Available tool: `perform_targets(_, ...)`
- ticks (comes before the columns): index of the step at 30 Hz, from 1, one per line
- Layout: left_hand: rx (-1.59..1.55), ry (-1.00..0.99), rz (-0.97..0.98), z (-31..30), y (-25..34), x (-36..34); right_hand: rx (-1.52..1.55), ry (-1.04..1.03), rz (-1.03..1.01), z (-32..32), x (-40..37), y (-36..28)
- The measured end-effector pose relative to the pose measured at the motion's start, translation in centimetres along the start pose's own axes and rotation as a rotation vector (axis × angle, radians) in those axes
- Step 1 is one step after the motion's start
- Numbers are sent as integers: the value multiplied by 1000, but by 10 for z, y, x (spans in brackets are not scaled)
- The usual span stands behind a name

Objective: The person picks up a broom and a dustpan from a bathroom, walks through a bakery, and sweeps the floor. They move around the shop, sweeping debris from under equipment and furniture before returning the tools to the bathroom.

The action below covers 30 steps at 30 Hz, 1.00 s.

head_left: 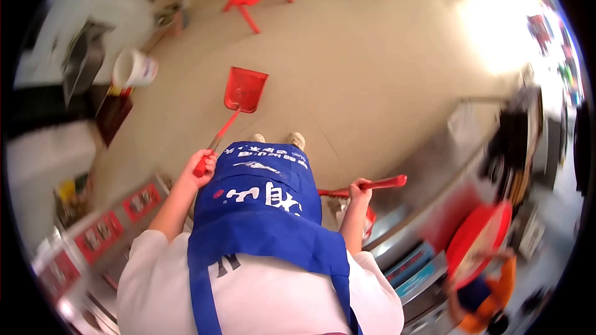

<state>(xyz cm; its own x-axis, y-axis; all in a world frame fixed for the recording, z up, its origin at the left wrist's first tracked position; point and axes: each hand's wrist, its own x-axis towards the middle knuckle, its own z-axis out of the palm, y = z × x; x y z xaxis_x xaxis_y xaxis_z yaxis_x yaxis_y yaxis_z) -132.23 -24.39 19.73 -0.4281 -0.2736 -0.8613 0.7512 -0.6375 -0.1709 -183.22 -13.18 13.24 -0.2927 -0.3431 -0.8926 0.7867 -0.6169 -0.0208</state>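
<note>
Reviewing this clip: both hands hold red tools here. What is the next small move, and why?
Likely lower the red dustpan so its front edge sits flat on the floor. The left hand holds it by its handle, ahead of the shoes, while the right hand holds a red stick whose lower end is hidden behind the apron.

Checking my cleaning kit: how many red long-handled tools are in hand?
2. The dustpan is in the left hand; a red handle is in the right hand, its working end hidden.
</note>
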Motion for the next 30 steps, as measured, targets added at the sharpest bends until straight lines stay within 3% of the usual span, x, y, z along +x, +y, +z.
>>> perform_targets(7, -450, -156, 128, 46, -62, -6, -725, 190, 270, 193, 11, 133)
perform_targets(9, -596, -235, 197, 44, -76, -13, -888, 185, 414, 214, 11, 167)
perform_targets(10, -646, -252, 221, 49, -80, -12, -1024, 49, 514, 223, 2, 188)
perform_targets(11, -687, -230, 254, 88, -90, 15, -1203, 196, 443, 262, 8, 210)
perform_targets(12, -709, -244, 279, 90, -91, 16, -1374, 296, 349, 270, -11, 238)
perform_targets(15, -706, -309, 341, 75, -112, 56, -1621, 179, 395, 283, 40, 229)
perform_targets(17, -684, -246, 404, 66, -112, 68, -1581, 176, 534, 295, 65, 242)
perform_targets(20, -636, -159, 501, 39, -57, 18, -1602, 62, 664, 270, 51, 336)
perform_targets(24, -709, -207, 567, -27, 33, -41, -1518, -140, 866, 211, -33, 503)
perform_targets(26, -707, -208, 584, -31, 62, -82, -1314, -61, 1041, 195, -91, 549)
perform_targets(30, -774, -278, 663, -67, 120, -119, -1206, 196, 1340, 120, -152, 648)
